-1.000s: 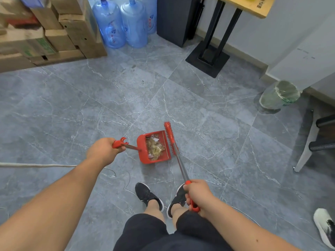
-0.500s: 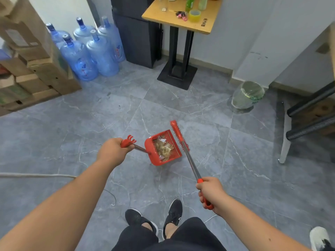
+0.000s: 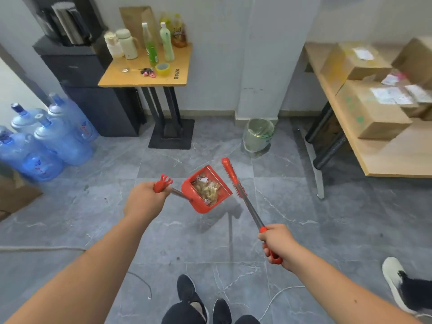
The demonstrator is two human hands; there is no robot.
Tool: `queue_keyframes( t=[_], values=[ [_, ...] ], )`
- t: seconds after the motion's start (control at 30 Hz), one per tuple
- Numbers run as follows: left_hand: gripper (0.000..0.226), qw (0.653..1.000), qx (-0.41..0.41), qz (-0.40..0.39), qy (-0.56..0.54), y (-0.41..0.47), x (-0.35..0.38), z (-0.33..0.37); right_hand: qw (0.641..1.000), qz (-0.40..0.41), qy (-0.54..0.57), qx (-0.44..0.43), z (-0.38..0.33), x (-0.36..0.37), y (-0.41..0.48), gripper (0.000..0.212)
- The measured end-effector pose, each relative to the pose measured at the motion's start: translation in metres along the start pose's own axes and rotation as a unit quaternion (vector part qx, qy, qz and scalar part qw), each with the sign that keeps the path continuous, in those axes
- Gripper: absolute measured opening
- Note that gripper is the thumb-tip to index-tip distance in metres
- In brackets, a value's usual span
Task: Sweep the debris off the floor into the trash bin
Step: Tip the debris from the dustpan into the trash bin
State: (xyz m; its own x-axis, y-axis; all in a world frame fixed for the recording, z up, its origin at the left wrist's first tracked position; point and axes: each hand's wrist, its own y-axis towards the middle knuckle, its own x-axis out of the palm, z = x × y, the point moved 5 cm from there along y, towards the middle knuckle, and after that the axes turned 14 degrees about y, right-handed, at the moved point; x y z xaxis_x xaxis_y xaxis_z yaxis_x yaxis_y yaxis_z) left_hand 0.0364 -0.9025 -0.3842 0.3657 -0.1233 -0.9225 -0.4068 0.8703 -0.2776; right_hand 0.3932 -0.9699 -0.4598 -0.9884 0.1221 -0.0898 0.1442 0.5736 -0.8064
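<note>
Gripping the dustpan (image 3: 205,190) by its handle, the left hand (image 3: 145,202) holds the debris (image 3: 207,189) up, the right hand (image 3: 278,242) grips the broom (image 3: 230,174), and the trash bin (image 3: 258,135) stands ahead, slightly right.

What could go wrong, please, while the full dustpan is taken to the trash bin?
The dustpan is heaped with debris, and the left hand holds it only by the handle's end; it may tip and spill short of the trash bin. The broom head beside it could knock it.
</note>
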Motion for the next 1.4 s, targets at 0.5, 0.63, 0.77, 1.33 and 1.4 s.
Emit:
queue_keyframes(
  t=[0.5,0.63,0.77,1.33,1.4],
  values=[
    [0.042,0.983,0.163,0.048,0.065,0.181,-0.056,0.174,0.991,0.079,0.1,-0.031,-0.131,-0.01,0.046,0.014],
    [0.04,0.979,0.187,0.049,0.07,0.222,-0.071,0.215,0.986,0.091,0.135,-0.047,-0.171,-0.008,0.061,0.012],
    [0.042,0.974,0.199,0.073,0.079,0.253,-0.085,0.257,0.981,0.096,0.151,-0.072,-0.216,-0.019,0.077,0.011],
    [0.048,0.937,0.244,0.177,0.179,0.354,-0.088,0.458,0.984,0.059,0.131,-0.102,-0.389,-0.12,0.209,0.014],
    [0.049,0.934,0.245,0.18,0.19,0.362,-0.083,0.472,0.985,0.057,0.127,-0.099,-0.399,-0.128,0.22,0.012]
  ],
)
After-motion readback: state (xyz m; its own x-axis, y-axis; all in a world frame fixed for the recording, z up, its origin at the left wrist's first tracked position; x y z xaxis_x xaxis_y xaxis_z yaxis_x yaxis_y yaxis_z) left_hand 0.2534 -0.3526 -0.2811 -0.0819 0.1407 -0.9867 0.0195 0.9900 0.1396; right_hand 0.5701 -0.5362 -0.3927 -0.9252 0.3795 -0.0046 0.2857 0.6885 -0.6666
